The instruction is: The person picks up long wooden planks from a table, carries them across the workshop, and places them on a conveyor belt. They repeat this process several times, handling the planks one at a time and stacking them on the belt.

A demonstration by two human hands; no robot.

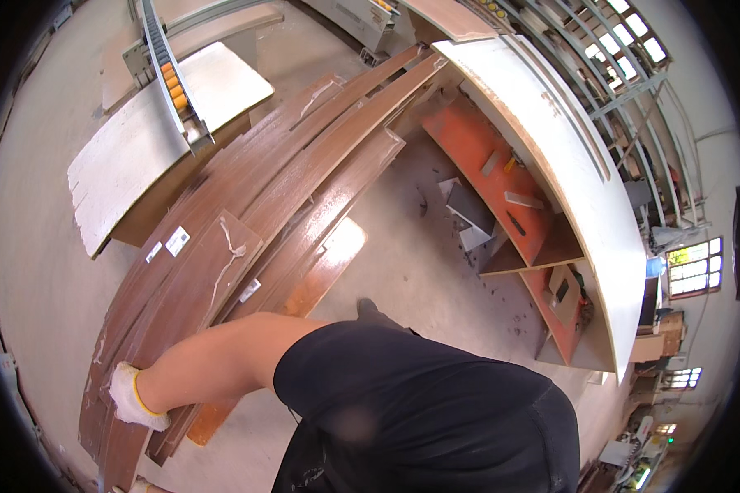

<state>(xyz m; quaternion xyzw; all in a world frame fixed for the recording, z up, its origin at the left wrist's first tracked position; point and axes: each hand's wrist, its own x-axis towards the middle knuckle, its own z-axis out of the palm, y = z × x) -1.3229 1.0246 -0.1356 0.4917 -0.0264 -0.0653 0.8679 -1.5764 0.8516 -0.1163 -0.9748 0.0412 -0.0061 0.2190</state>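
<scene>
Brown wood-grain boards (185,300): stacked lengthwise at left, apparently for compactness; near end touched by right gloved hand (135,398), perhaps for steadying. Left gloved hand (141,486): mostly cropped. Neither grip can be determined.

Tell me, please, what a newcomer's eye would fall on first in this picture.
Probably the pile of long, glossy brown boards, sweeping from the upper middle down to the lower left, with a white-gloved hand near its lower end. Next might come the large white-topped bench on the right, with bright orange shelves showing beneath its top.
</scene>
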